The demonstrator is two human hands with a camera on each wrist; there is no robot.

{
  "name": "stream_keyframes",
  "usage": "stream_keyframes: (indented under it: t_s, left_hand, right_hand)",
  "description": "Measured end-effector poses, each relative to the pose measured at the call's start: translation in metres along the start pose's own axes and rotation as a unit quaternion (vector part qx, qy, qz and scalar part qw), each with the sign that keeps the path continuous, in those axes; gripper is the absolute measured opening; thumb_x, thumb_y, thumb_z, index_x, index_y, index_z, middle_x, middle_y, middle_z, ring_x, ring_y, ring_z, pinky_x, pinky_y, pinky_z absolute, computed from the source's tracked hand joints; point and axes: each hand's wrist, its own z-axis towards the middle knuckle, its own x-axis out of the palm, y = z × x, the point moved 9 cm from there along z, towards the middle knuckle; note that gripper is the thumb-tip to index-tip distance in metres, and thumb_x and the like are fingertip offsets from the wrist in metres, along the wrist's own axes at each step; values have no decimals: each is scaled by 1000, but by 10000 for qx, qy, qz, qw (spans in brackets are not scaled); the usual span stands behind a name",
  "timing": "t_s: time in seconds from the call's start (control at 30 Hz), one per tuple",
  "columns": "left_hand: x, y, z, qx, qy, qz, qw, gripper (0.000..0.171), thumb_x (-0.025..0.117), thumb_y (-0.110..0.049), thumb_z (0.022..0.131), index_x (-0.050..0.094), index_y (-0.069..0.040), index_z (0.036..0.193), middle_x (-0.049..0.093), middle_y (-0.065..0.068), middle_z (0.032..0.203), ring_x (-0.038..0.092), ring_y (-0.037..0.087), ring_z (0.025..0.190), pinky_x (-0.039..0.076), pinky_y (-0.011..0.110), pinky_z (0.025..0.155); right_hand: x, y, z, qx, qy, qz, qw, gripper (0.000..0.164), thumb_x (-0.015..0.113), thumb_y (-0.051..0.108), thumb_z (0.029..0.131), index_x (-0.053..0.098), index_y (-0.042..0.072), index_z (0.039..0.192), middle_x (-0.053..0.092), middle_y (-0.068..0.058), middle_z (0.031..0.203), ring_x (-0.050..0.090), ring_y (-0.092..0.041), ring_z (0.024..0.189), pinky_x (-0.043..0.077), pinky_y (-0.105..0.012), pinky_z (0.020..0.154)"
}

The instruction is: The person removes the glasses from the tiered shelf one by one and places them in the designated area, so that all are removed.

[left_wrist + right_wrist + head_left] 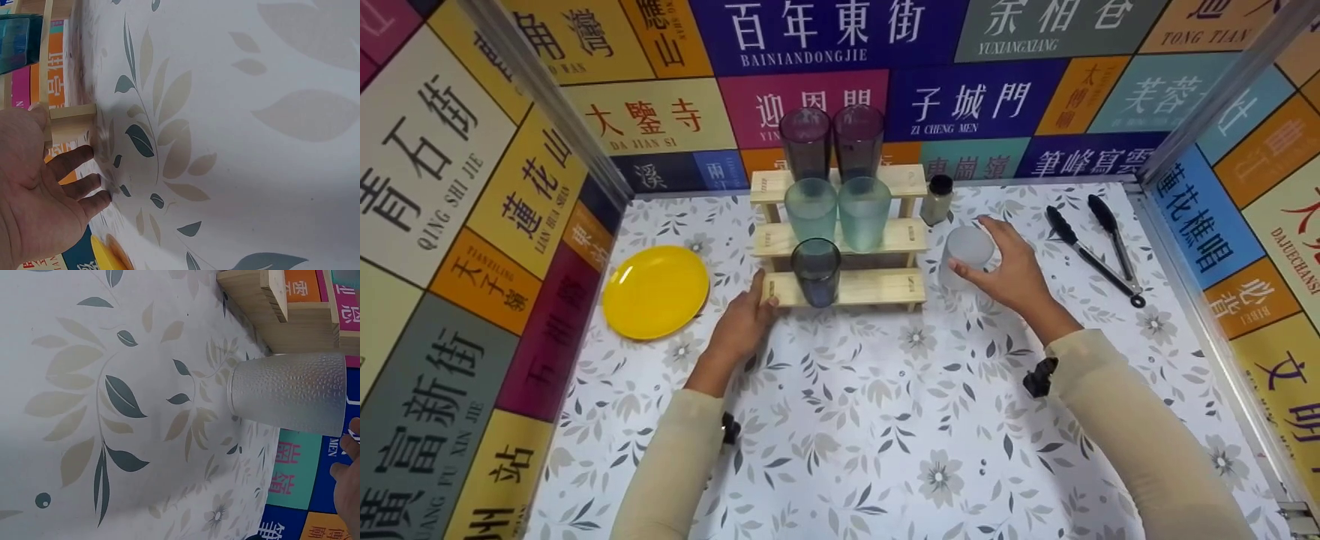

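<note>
My right hand [1014, 270] has its thumb and fingers around the upper part of a frosted clear cup [969, 247], to the right of a wooden step rack [877, 286]. The right wrist view shows the cup's dimpled wall [289, 394], with curled fingertips [340, 472] by its rim. My left hand [741, 322] holds the left end of the rack's lowest step, thumb at the front. In the left wrist view its other fingers [79, 163] stretch past the wood. One dark tumbler [816, 274] stands on the lowest step, two green tumblers [864, 214] on the middle, two purple ones [858, 142] on top.
A yellow plate [656, 292] lies at the left. Behind the frosted cup stands a small black-capped jar [937, 202]. Black-tipped tongs [1099, 251] lie spread at the right. Patterned panels wall in the back and both sides of the floral-covered table [885, 435].
</note>
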Motion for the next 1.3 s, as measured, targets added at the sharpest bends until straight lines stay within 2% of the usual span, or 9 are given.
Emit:
stream_keyframes:
  t_s: [0.1, 0.3, 0.53, 0.83, 1.07, 1.3]
  left_hand:
    - [1, 1, 1, 33, -23, 45, 10000, 73, 42, -46, 120, 14, -15, 180, 55, 34, 159, 53, 49, 151, 40, 64, 126]
    - [2, 3, 2, -49, 6, 61, 10000, 74, 42, -48, 119, 13, -18, 180, 55, 32, 161, 53, 47, 151, 40, 62, 127]
    - [3, 3, 2, -15, 52, 148, 9999, 73, 41, -47, 120, 12, -16, 180, 56, 33, 159, 53, 49, 151, 40, 63, 126]
    - [2, 4, 2, 17, 16, 153, 9999, 72, 41, -47, 120, 13, -18, 180, 55, 34, 160, 52, 49, 152, 41, 64, 126]
    - [2, 4, 2, -50, 14, 157, 9999, 73, 41, -49, 120, 13, -18, 180, 54, 34, 160, 52, 50, 151, 40, 64, 126]
    - [1, 1, 0, 0, -17, 131, 9999, 73, 41, -49, 120, 14, -17, 180, 54, 34, 161, 52, 50, 152, 40, 64, 126]
  right_hand:
    - [1, 10, 0, -140, 5, -37, 9999, 92, 88, 51, 93, 48, 15, 168, 49, -17, 170, 48, -47, 156, 42, -73, 120]
    - [6, 37, -2, -448, 5, -110, 9989, 93, 89, 47, 92, 48, 13, 168, 51, -19, 168, 52, -47, 152, 44, -70, 121]
    - [23, 72, -4, -965, 13, -19, 9953, 92, 91, 44, 91, 50, 10, 167, 56, -18, 164, 54, -43, 151, 44, -66, 123]
    - [62, 125, -11, -1429, 393, 412, 9881, 90, 90, 46, 92, 51, 12, 166, 59, -15, 163, 60, -39, 147, 50, -61, 119]
    - [100, 156, -14, -1412, 826, 494, 9853, 94, 88, 52, 92, 49, 12, 167, 59, -13, 163, 59, -37, 149, 49, -61, 120]
    - [128, 175, -10, -1426, 950, 889, 9812, 95, 86, 53, 95, 45, 9, 169, 60, -14, 161, 64, -31, 145, 57, -47, 116]
